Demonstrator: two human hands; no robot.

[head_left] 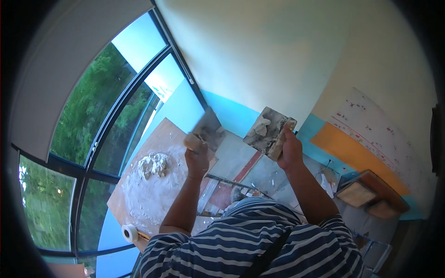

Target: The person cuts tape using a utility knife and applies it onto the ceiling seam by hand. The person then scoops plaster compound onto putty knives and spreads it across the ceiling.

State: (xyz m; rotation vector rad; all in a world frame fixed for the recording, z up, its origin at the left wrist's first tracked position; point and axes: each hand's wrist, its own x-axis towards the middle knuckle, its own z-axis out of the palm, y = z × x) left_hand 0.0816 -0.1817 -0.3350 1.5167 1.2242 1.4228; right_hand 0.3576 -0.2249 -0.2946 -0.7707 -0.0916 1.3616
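Observation:
My left hand (198, 158) is closed round the handle of a plastering trowel (209, 129), whose grey blade is smeared by motion. To its right, my right hand (291, 152) grips a second plastering trowel (270, 139) by its crusted handle. On that blade sits a lump of white plaster (261, 126). The two blades are apart, held up in front of the wall corner. Below and left of my left hand, a heap of wet plaster (154, 165) lies on a wooden board (169, 129) coated with white smears.
A roll of white tape (130, 233) rests at the board's near left edge. Large windows (125, 102) fill the left side. The cream wall (259, 55) rises ahead, with a blue band low down. Wooden furniture (371, 192) stands at right, and part of a metal frame (375, 250) shows lower right.

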